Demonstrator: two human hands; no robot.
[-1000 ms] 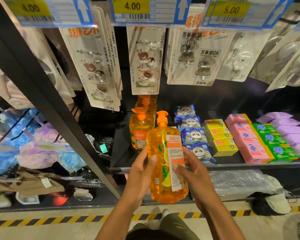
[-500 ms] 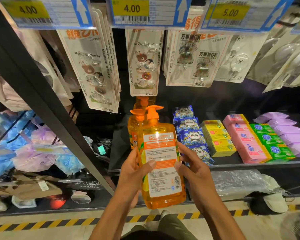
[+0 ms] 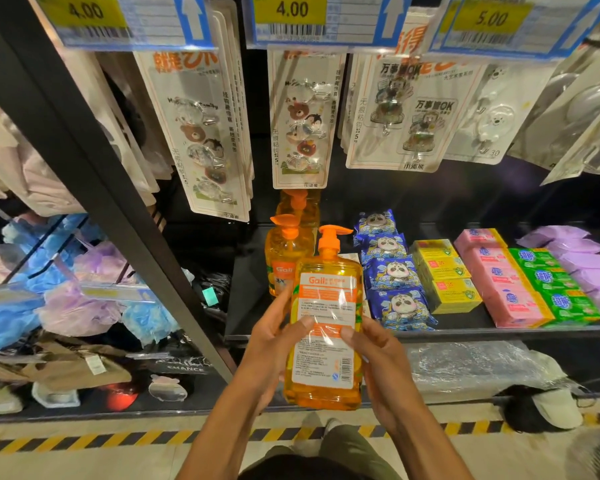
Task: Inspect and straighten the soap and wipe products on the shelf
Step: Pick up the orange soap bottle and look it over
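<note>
**Orange soap bottle upright in both hands, off the shelf**

Nearest: left hand (image 3: 271,348) and right hand (image 3: 381,368) grip the orange pump bottle (image 3: 326,296) by its two flanks, in front of the shelf edge (image 3: 499,332) and not resting on it. Fingers are curled round the sides. Both thumbs lie flat on the facing label, tips close but apart.

Bottle's long axis is vertical, pump (image 3: 329,237) up, spout to the right. Label: "Gail" in orange at top, barcode lower right, fine print unreadable.

Just behind and left, a second orange bottle (image 3: 281,258) stands on the shelf, reading "Gail" and "3X", spout to the left. A third bottle (image 3: 302,206) stands behind it.

To the right, in rows front to back: blue panda packs (image 3: 392,271), yellow boxes (image 3: 444,271), pink bars (image 3: 499,282), green bars (image 3: 555,282), purple packs (image 3: 586,261).

Above: price tags (image 3: 291,10) read 4.00, 4.00, 5.00. A hanging card (image 3: 413,109) reads "万事皆OK".
</note>
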